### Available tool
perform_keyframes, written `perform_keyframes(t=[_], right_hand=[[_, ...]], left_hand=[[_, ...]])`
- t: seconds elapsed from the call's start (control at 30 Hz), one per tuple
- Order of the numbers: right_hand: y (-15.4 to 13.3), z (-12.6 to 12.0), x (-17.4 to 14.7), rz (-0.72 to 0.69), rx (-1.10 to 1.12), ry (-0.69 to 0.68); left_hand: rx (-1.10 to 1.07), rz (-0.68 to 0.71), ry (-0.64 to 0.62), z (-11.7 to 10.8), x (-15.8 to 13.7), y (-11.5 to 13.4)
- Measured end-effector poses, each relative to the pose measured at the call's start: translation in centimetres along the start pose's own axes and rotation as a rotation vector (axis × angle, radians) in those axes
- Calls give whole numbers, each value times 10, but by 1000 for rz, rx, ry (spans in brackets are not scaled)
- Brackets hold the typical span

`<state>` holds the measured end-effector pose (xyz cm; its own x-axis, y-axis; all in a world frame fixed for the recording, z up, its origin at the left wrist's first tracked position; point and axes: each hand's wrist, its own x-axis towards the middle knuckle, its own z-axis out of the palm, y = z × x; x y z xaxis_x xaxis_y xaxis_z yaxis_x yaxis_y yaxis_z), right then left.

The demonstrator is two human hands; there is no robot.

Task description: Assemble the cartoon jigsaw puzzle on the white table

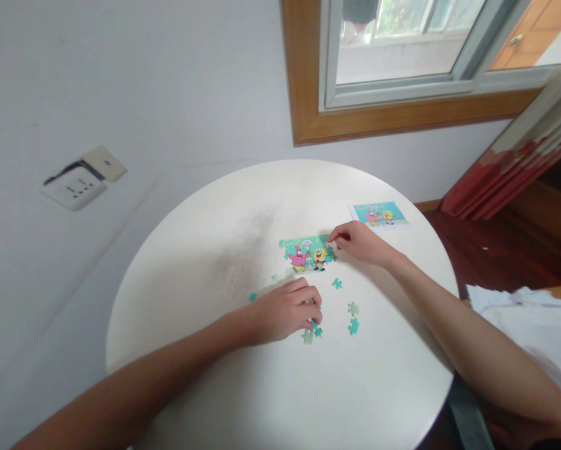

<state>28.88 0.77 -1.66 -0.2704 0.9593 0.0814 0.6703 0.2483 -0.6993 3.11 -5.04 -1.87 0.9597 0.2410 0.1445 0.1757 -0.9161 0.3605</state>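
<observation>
Forearms [191,356] over white tabletop [262,403], window [402,44] upper right
Left grip [283,312] curled at teal piece [318,332], right grip [362,242] at puzzle [303,257]; pinching? can't tell

The right hand [359,242] masks part of a jigsaw puzzle [303,254], while the left hand [283,311] partly hides a teal piece [318,332], its grip unclear. Lettering [367,207] on the picture card [380,215] is too small to read; both forearms [191,357], the curtain [510,165] and the window [397,91] run out of frame.

a wood-framed sliding window [397,62] sits in a white wall [177,81]. a red-and-cream fabric curtain [519,153] hangs beside it.
</observation>
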Motion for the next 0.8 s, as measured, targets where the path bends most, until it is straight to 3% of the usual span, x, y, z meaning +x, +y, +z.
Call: perform_keyframes(t=[0.3,0.57,0.67,0.8], right_hand=[[1,0,0,-14,-5,6],[-1,-4,0,-18,1,-1],[-11,-11,-6,-58,17,-32],[-41,-23,-26,-215,29,-180]], left_hand=[[39,0,58,-3,1,-2],[80,-179,222,-18,-6,-19],[97,-222,256,-21,-8,-22],[100,-262,309,-22,-8,-24]])
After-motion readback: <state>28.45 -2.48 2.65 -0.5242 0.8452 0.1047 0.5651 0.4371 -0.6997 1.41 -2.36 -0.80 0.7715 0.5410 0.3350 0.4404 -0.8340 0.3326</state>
